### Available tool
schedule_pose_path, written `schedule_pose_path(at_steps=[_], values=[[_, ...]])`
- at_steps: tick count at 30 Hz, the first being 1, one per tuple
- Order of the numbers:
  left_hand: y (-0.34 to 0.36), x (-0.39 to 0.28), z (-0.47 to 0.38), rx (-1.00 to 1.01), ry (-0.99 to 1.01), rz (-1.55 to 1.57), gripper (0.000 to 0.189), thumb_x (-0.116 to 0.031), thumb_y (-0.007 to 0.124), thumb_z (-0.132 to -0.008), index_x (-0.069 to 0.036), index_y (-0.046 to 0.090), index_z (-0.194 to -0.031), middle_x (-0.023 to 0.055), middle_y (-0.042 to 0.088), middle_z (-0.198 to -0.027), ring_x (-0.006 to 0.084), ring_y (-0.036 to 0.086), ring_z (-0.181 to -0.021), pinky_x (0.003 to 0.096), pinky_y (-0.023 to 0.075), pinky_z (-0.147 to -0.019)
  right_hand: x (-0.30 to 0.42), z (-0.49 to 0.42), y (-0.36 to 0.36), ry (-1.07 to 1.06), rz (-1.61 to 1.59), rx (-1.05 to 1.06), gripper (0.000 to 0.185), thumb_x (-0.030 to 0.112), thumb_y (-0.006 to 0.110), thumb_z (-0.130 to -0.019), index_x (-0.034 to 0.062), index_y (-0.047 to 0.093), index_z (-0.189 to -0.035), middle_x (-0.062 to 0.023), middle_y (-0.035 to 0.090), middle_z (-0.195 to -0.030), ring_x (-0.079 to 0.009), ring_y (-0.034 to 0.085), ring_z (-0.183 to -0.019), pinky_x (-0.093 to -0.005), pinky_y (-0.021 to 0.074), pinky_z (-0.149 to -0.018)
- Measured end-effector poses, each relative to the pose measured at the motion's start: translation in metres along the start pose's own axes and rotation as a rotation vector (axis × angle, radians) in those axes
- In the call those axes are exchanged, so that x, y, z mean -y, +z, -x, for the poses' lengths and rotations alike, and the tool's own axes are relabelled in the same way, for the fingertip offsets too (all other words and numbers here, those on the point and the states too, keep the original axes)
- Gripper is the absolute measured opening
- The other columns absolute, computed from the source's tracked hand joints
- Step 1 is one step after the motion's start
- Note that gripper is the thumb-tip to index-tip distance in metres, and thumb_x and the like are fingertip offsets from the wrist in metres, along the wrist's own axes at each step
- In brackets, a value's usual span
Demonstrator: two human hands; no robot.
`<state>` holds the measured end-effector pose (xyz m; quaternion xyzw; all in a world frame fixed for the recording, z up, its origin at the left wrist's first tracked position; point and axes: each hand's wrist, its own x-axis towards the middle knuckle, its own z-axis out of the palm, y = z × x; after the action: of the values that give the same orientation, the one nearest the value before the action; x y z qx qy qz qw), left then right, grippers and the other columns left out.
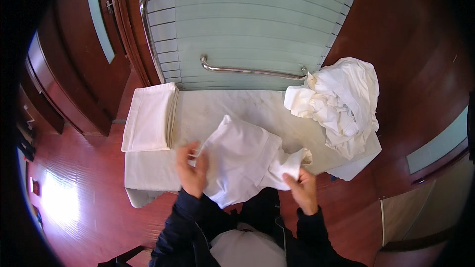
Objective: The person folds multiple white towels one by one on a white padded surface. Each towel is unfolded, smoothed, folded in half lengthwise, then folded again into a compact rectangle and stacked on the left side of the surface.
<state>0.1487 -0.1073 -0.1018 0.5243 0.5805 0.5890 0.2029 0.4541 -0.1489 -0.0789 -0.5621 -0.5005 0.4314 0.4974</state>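
A white fabric piece [237,155], which looks like a pillowcase, lies before me at the front of the cloth-covered table [237,100]. Its lower edge hangs over the front towards my lap. My right hand [303,189] pinches its narrower, crumpled right end between thumb and fingers. Beside the left edge of the fabric is my left hand [193,168], blurred, with thumb and fingers apart; whether the fingertips touch the fabric is unclear. Left of that hand, folded white cloths [150,118] form a neat stack. A loose heap of white cloth [341,104] sits at the right end.
Behind the table stands a frosted glass panel with a horizontal metal bar [252,72] and an upright metal handle [146,29]. Reddish-brown wood doors [85,40] are on the left. The floor [100,185] is reddish and shiny. A dark angular object [124,257] lies low on the left.
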Motion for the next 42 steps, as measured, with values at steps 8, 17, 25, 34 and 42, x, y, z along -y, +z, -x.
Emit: schedule_pose_path(at_steps=[8,17,25,34,42], values=[[0.060,-0.047,0.056,0.407,0.438,-0.490,0.076,-0.028,0.085,-0.066,-0.002,0.061,-0.133,0.0157,0.061,-0.129,0.0371,0.053,-0.126,0.0504,0.0405,-0.106,-0.034,0.013,0.026,-0.070,0.083,0.139,0.019,0.015,0.076,-0.097,-0.0022,0.072,-0.104,-0.0044,0.074,-0.089,-0.0076,0.063,-0.079,-0.0281,0.0528,-0.071],[0.038,-0.006,0.017,0.409,0.008,-0.058,0.028,0.002,0.070,-0.074,0.001,0.075,-0.101,0.0139,0.076,-0.093,0.0332,0.074,-0.087,0.0391,0.0574,-0.082,-0.038,0.005,-0.025,-0.083,-0.108,-0.229,0.016,0.013,0.071,-0.101,-0.0030,0.072,-0.100,0.0042,0.065,-0.084,-0.0034,0.051,-0.073,-0.0226,0.0430,-0.067],[-0.046,0.014,-0.055,-0.035,-0.417,0.798,0.025,-0.012,0.054,-0.106,0.004,0.066,-0.120,0.0119,0.074,-0.108,0.0210,0.072,-0.095,0.0337,0.0593,-0.084,-0.038,-0.005,-0.106,-0.208,-0.427,-0.707,0.003,0.007,0.069,-0.100,0.0040,0.070,-0.098,0.0004,0.069,-0.091,-0.0087,0.062,-0.082,-0.0267,0.0512,-0.076],[-0.064,0.050,-0.062,-0.138,-0.602,1.025,0.037,-0.022,0.044,-0.109,0.005,0.059,-0.130,0.0157,0.070,-0.125,0.0277,0.068,-0.111,0.0397,0.0561,-0.097,0.025,0.035,-0.194,-0.373,-0.526,-0.598,0.040,0.047,0.050,-0.109,0.0097,0.065,-0.114,-0.0091,0.069,-0.110,-0.0243,0.067,-0.101,-0.0421,0.0559,-0.089],[-0.101,-0.032,-0.153,0.016,-0.323,1.153,0.042,-0.037,0.047,-0.110,-0.002,0.058,-0.130,0.0151,0.070,-0.122,0.0286,0.068,-0.112,0.0447,0.0539,-0.103,0.039,-0.026,-0.211,-0.611,-0.667,-0.531,0.058,0.028,0.060,-0.105,0.0008,0.042,-0.153,-0.0174,0.045,-0.159,-0.0319,0.049,-0.141,-0.0463,0.0363,-0.120]])
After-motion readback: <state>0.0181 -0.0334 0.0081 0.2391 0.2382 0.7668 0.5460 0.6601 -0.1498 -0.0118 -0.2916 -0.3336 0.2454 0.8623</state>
